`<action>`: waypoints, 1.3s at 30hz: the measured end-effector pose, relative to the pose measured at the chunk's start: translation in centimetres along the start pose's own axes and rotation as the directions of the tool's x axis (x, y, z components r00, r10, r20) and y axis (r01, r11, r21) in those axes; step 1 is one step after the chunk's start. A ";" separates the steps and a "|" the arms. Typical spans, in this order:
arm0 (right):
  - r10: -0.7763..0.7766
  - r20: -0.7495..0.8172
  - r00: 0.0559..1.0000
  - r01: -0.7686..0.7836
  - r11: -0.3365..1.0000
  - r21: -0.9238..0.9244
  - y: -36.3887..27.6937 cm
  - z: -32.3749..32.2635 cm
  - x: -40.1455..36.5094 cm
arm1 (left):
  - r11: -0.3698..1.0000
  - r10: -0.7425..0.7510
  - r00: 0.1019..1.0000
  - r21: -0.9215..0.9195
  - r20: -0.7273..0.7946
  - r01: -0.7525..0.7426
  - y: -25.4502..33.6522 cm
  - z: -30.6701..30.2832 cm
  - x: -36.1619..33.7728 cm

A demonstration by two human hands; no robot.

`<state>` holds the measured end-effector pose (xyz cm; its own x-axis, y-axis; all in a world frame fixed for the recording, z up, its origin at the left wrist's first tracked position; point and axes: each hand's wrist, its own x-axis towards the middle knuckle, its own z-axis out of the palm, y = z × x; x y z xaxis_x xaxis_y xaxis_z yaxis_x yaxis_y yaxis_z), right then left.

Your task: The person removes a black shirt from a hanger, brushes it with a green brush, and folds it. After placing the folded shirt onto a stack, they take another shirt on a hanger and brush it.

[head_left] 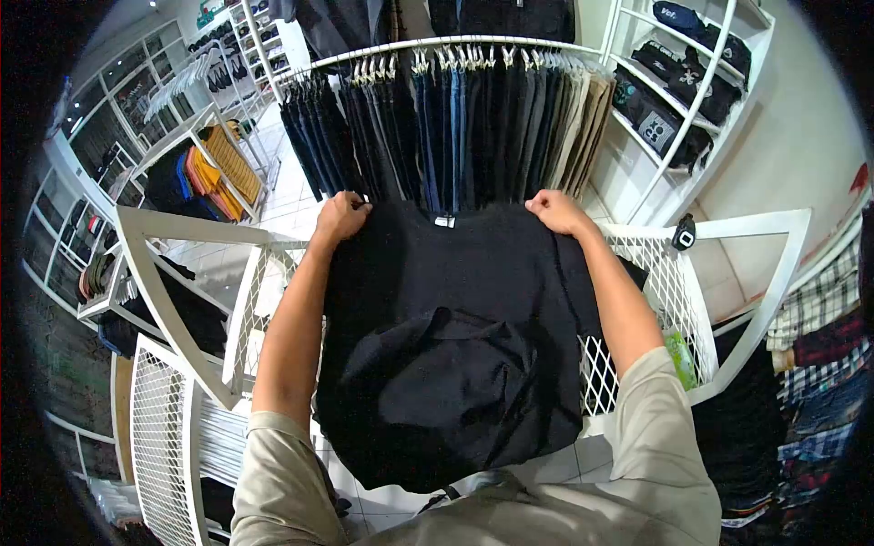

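A black shirt [437,273] is spread over a white mesh rack in front of me, its collar with a white label at the far side and its lower part bunched toward my body. My left hand [342,217] pinches the shirt at its far left shoulder. At the far right shoulder, the fingers of my right hand [557,213] are closed on the cloth. Both forearms reach forward on either side of the shirt.
Trousers [455,127] hang on a curved rail beyond the shirt. White metal frames [173,223] rise at both sides. A small black device [684,233] is on the right frame. Shelves with bags [669,118] stand at the back right; checked shirts [824,291] hang at the right.
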<state>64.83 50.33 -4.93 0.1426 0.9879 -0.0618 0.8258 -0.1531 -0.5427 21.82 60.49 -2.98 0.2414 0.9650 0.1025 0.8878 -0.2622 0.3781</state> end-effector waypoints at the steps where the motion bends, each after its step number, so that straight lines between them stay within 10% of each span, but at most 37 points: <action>1: -0.003 -0.099 0.995 0.008 0.999 0.048 -0.4 -0.1 -0.5 | 1.000 0.024 0.991 -0.014 -0.135 -0.027 0.7 -0.7 -0.9; 7: -0.233 -0.443 0.866 0.311 0.944 0.111 -5.5 -4.2 -7.2 | 0.960 0.158 0.896 -0.148 -0.415 -0.238 4.0 -7.9 -8.1; 9: -0.324 -0.651 0.687 0.437 0.899 0.014 -6.4 -5.3 -8.7 | 0.959 0.171 0.841 -0.111 -0.513 -0.262 5.3 -11.1 -11.9; 13: -0.332 -0.682 0.652 0.412 0.910 -0.050 -10.9 -10.4 -19.2 | 0.936 0.241 0.709 -0.034 -0.662 -0.350 6.1 -16.5 -19.9; 21: -0.601 -0.757 0.256 0.520 0.746 -0.416 -14.9 -14.0 -39.0 | 0.850 0.417 0.405 0.190 -0.814 -0.491 7.1 -24.2 -39.7; 23: -0.635 -0.741 0.219 0.511 0.722 -0.467 -15.1 -14.9 -41.8 | 0.916 0.308 0.564 0.079 -0.766 -0.393 6.5 -26.1 -42.5; 29: -0.648 -0.721 0.244 0.468 0.730 -0.498 -16.0 -16.9 -48.1 | 0.838 0.475 0.410 0.257 -0.779 -0.482 6.7 -28.5 -46.3; 33: -0.684 -0.691 0.235 0.446 0.707 -0.549 -15.7 -17.0 -50.0 | 0.839 0.479 0.498 0.211 -0.723 -0.501 7.2 -29.0 -49.0; 35: -0.594 -0.712 0.373 0.401 0.796 -0.454 -15.6 -17.4 -51.1 | 0.814 0.502 0.471 0.212 -0.725 -0.540 7.3 -29.6 -49.5; 37: -0.680 -0.712 0.174 0.447 0.699 -0.558 -15.3 -17.9 -51.4 | 0.839 0.455 0.584 0.104 -0.672 -0.534 7.8 -29.8 -50.9; 39: -0.660 -0.732 0.171 0.403 0.724 -0.560 -14.9 -17.3 -52.1 | 0.811 0.489 0.599 0.077 -0.634 -0.581 8.0 -28.9 -51.6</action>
<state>54.55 0.71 20.82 -0.1217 0.2506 0.9604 0.9610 0.2720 0.0508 5.10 8.59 21.38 0.3307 0.4503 0.8294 0.6095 -0.7729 0.1765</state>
